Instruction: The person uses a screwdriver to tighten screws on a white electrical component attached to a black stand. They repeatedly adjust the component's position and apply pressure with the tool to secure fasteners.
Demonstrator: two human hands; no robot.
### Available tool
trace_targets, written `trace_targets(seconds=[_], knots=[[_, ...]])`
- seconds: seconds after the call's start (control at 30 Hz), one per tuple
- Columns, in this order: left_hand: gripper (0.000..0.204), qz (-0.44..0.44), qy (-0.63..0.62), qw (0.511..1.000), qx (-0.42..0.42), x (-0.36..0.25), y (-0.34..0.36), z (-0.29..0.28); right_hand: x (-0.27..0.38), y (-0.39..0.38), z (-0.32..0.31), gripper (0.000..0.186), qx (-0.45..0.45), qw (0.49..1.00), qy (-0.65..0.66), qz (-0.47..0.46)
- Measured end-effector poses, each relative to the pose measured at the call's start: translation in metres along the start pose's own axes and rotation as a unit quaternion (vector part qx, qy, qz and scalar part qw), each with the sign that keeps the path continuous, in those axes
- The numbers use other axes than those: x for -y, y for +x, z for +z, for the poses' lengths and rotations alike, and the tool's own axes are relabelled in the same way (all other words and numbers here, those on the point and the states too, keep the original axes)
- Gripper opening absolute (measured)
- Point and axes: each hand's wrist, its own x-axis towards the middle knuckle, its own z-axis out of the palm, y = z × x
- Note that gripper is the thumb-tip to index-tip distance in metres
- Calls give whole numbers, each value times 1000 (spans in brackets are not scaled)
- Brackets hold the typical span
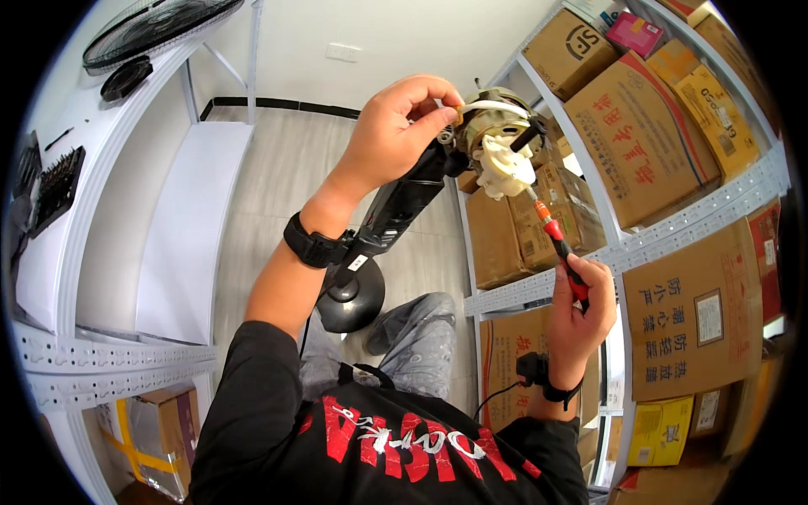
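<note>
The bare motor [484,128] of a standing fan sits on top of its black stand [400,202], with a cream plastic gearbox [505,171] on the near side. My left hand [400,126] is closed at the motor's left side, thumb and forefinger pinching the end of a curved white cable sleeve [498,107]. In my right hand [587,303] is a screwdriver [557,240] with a red and black handle. Its shaft points up and left, the tip meeting the underside of the gearbox. A black shaft [528,135] sticks out beside the gearbox.
The fan's round black base [353,299] stands on the tiled floor by my legs. Shelves of cardboard boxes [635,139] rise close on the right. On the left, a white shelf [160,84] carries a fan grille [156,29] and a black bit set [57,192].
</note>
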Motion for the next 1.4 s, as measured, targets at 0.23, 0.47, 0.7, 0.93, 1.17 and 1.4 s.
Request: trace_targets(seconds=[0.23, 0.47, 0.7, 0.93, 1.17, 1.4], knots=[[10, -5, -45, 999, 25, 0, -7, 0, -7, -7, 2, 18, -23, 1000, 7, 14], [12, -20, -9, 999, 49, 1, -9, -5, 10, 0, 2, 24, -5, 1000, -9, 28], [13, -27, -32, 998, 41, -4, -7, -4, 14, 16, -4, 28, 39, 990, -20, -134], [11, -47, -1, 998, 44, -3, -11, -7, 12, 14, 2, 26, -5, 991, -60, -117], [10, -30, 12, 999, 39, -7, -11, -3, 9, 9, 9, 22, -46, 992, -52, -108], [16, -30, 29, 997, 57, -6, -10, -6, 5, 7, 14, 21, -72, 992, -34, -101]])
